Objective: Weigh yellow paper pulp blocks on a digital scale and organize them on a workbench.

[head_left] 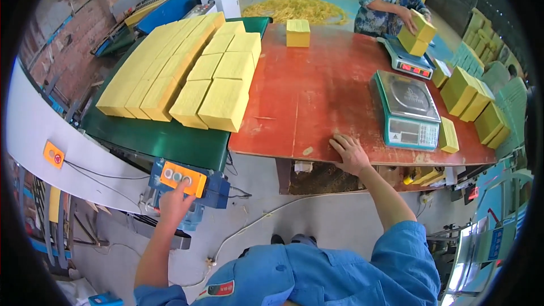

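My left hand point(174, 204) reaches to an orange control box point(182, 178) with round buttons, its index finger stretched onto the right-hand button and its thumb apart. It grips nothing. My right hand point(350, 154) lies open on the front edge of the red table point(317, 96), fingers spread over the top. Beyond the control box, rows of yellow paper stacks point(212, 79) rest on a green conveyor belt point(153, 139). A single yellow stack point(298, 34) stands at the table's far edge. To the right of my right hand is a scale point(409, 107) with a bare metal plate.
Across the table a person point(385, 1) in a mask holds yellow stacks at a second scale point(405, 59). More yellow stacks point(470, 93) line the table's right end. An orange box with a red button point(54, 154) sits on the white panel. A cable point(249, 226) crosses the floor.
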A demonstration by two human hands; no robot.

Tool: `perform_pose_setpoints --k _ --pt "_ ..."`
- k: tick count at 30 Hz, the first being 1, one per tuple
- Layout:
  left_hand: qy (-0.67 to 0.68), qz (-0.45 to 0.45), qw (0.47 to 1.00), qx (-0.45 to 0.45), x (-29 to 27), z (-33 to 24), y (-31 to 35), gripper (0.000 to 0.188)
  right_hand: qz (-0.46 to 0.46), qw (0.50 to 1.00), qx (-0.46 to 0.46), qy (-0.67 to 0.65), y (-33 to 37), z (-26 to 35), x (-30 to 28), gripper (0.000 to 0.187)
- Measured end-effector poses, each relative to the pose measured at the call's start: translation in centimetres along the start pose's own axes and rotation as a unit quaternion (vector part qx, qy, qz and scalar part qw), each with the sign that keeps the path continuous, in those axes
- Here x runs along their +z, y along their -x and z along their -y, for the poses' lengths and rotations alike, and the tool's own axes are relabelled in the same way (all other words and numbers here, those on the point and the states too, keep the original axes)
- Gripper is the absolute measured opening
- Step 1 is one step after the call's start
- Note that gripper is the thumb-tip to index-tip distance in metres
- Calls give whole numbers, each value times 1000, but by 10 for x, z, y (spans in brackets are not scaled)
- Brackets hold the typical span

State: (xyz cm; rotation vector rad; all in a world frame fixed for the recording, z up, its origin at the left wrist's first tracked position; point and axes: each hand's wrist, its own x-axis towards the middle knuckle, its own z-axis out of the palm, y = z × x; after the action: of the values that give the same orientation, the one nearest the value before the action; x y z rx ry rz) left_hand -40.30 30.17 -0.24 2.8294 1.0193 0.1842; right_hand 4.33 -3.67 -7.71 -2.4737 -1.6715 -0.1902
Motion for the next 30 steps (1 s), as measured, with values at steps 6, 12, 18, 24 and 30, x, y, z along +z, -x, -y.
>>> perform_pose_setpoints --k 6,12,18,24,30 --pt "27 6 1000 1 -4 7 -7 54 8 1000 9 1 -8 4 1 80" --pt "21 -1 999 36 0 11 -17 53 17 999 27 21 0 2 -3 82" --pt "-42 -10 995 85 -4 16 -5 58 -31 999 5 -22 -2 -3 2 78" --pt "41 39 997 49 -11 -4 -10 55 -12 1000 -7 -17 11 -11 5 78" --pt "59 111 991 -52 -20 -3 -14 54 -9 1000 -5 -13 4 -8 7 79"
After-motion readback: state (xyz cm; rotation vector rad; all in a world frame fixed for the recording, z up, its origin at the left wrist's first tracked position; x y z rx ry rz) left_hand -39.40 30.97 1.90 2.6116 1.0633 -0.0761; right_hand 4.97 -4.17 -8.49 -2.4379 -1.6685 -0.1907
